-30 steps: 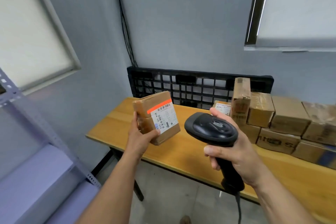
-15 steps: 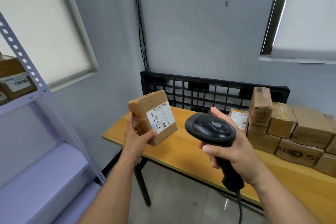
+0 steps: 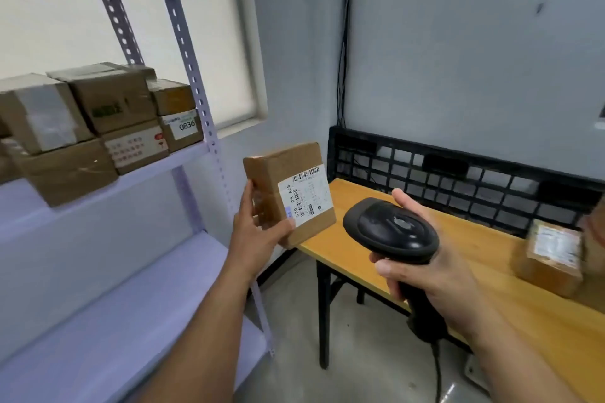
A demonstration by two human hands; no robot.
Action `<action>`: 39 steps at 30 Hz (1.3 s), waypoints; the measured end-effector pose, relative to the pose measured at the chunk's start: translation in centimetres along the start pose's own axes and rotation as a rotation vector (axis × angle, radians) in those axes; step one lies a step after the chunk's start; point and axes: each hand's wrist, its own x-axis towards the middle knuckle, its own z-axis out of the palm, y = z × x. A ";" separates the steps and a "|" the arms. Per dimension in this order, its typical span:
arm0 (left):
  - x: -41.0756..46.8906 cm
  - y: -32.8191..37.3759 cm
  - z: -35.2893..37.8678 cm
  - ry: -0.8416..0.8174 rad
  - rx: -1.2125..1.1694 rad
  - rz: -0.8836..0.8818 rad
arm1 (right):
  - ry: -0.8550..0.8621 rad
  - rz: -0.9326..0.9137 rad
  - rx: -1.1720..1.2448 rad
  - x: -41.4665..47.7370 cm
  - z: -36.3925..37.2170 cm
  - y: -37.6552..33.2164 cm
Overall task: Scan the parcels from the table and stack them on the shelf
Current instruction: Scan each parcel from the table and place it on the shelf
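My left hand (image 3: pixel 257 232) grips a small brown cardboard parcel (image 3: pixel 288 186) in the air, its white barcode label facing me. My right hand (image 3: pixel 425 268) holds a black handheld scanner (image 3: pixel 389 227) by the handle, head aimed toward the parcel, just right of it. The parcel hovers between the wooden table (image 3: pixel 458 252) and the grey metal shelf (image 3: pixel 196 154). Several cardboard parcels (image 3: pixel 108 121) are stacked on the shelf's middle board at the left. Another labelled parcel (image 3: pixel 550 255) sits on the table at the right edge.
A black plastic pallet (image 3: pixel 458 170) leans against the wall behind the table. The shelf's perforated upright (image 3: pixel 203 108) stands close to the left of the held parcel. A lower shelf board (image 3: pixel 114 321) lies below. The scanner's cable (image 3: pixel 437 370) hangs down toward the floor.
My view has swung left, bringing the shelf and its stacked parcels into sight. The red scan line on the label is gone. The held parcel and scanner moved left together, past the table's end.
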 end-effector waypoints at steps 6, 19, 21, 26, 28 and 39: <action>-1.2 0.2 -9.3 0.150 0.004 0.059 | -0.097 -0.007 -0.013 2.7 8.0 -0.2; -5.9 3.4 -26.3 0.507 0.001 0.116 | -0.328 0.011 0.138 6.8 20.2 0.4; -6.1 3.6 -28.3 0.594 -0.039 0.094 | -0.370 0.015 0.141 7.3 21.4 0.1; -4.2 4.1 -32.2 0.750 -0.046 0.018 | -0.419 0.044 0.143 7.9 23.9 -0.1; -2.6 4.2 -33.7 0.804 -0.043 -0.020 | -0.433 0.051 0.144 8.1 24.6 0.0; 2.7 2.7 -35.8 0.711 0.341 -0.154 | -0.405 0.064 0.149 9.5 26.8 0.8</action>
